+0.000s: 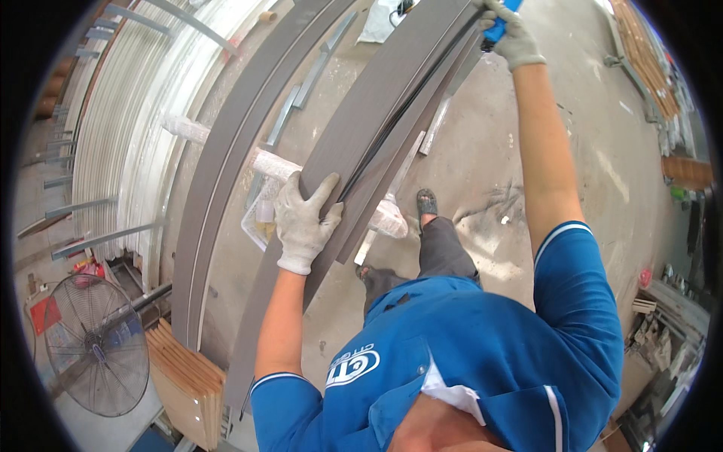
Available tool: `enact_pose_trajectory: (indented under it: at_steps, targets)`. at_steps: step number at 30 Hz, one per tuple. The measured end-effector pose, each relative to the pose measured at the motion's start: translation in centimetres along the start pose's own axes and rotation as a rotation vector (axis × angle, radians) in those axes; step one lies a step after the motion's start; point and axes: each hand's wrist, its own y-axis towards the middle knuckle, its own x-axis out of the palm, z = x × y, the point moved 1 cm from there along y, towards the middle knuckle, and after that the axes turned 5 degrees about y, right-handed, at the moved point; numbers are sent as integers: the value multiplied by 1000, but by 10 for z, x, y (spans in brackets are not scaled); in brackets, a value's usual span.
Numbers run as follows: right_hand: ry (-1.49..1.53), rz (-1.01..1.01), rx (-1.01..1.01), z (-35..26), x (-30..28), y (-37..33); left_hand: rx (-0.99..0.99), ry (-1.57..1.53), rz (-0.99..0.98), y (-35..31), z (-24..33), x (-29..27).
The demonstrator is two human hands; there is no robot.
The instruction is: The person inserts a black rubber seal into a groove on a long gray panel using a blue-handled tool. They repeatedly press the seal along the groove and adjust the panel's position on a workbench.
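My left hand (pixel 305 218), in a pale work glove, presses on a long grey-brown plank (pixel 380 94), thumb and fingers spread. The plank runs from the lower left up to the top of the view. A dark slot with black strips (pixel 407 109) lies along its right side, beside a narrower grey-brown face (pixel 407 151). At the far end my right hand (pixel 516 36), also gloved, closes around a blue hand tool (pixel 497 29) with a black part. The tool's exact kind is hard to make out, as the glove and the frame's edge hide some of it.
More long grey planks (pixel 218 166) lie to the left, across bubble-wrapped supports (pixel 275 164). Beyond them, white lengths (pixel 124 143) are stacked on a metal rack. A caged fan (pixel 98 343) and flat brown boards (pixel 184 384) stand at lower left. Metal bars (pixel 282 117) lie near the planks.
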Motion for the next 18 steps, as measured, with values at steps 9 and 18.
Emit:
enact_pose_trajectory:
  at_steps: [9,18]
  targets:
    - [-778,356,-101,12,-57,21,-11,38,-62,-1,-1,-2]
    - [-1382,418,-293,35,-23,56,-39,93,-73,-5,0,1]
